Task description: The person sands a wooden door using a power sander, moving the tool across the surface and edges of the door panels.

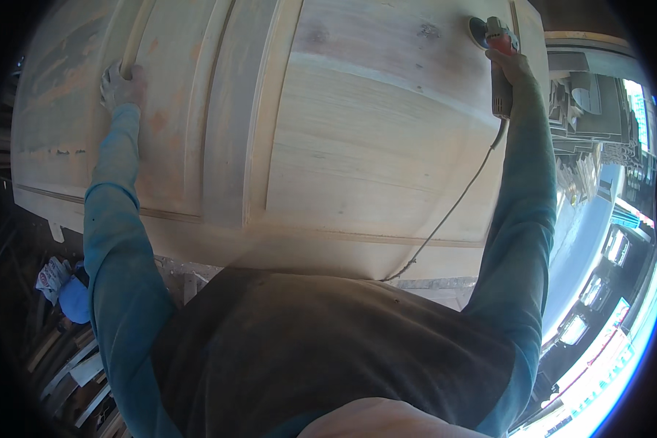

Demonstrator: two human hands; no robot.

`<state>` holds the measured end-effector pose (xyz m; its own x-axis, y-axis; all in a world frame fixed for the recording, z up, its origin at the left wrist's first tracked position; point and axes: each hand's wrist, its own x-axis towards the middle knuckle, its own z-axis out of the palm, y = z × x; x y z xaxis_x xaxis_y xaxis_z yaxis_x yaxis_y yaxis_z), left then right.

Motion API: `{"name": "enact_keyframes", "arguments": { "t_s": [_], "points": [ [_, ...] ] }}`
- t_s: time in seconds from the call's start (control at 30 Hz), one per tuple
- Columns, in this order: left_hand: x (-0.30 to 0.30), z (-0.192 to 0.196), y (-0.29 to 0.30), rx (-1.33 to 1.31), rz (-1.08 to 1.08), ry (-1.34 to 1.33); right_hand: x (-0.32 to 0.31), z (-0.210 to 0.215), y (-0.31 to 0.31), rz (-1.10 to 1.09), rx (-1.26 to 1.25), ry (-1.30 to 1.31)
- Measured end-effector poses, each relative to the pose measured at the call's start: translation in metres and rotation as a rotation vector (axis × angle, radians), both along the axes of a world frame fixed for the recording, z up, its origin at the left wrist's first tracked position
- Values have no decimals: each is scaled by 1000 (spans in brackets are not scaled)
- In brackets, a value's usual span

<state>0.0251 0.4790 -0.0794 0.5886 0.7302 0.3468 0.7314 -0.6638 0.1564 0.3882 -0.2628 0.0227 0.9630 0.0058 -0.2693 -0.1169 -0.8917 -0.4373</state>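
A large panelled wooden door point(365, 146) lies flat in front of me, its pale surface patchy with reddish and dark marks. At the far right, my right hand point(515, 67) is wrapped around an angle grinder point(501, 87) with a grey and red head. Its round disc point(478, 32) is at the door's upper right panel; whether it is spinning cannot be made out. A cord point(452, 208) runs from the grinder down to the door's near edge. My left hand point(123, 87), its fingers whitish, rests apart from the thumb on a raised moulding of the left panel.
Stacked flat grey pieces point(588, 109) stand beyond the door's right side. A white bag point(53, 279) and a blue round thing point(74, 299) are at the lower left, above a pile of wood strips point(73, 365). Bright daylight comes in at the right.
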Motion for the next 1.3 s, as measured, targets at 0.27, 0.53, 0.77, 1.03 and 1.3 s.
{"name": "enact_keyframes", "arguments": {
  "t_s": [0.27,0.53,0.77,1.03,1.3],
  "points": [
    [2,-7,13,28,5,-15,-141,28,126,314,62,71],
    [3,-16,17,9,-21,-26,-290,52,177,519,-57,61],
    [15,-22,37,-145,-238,-71,-322,46,154,413,-58,48],
    [-152,38,-106,-690,-309,-742,-423,60,105,356,13,22],
    [-399,-19,-438,-631,397,-622,-479,95,-55,119,799,-55]
  ]
}}
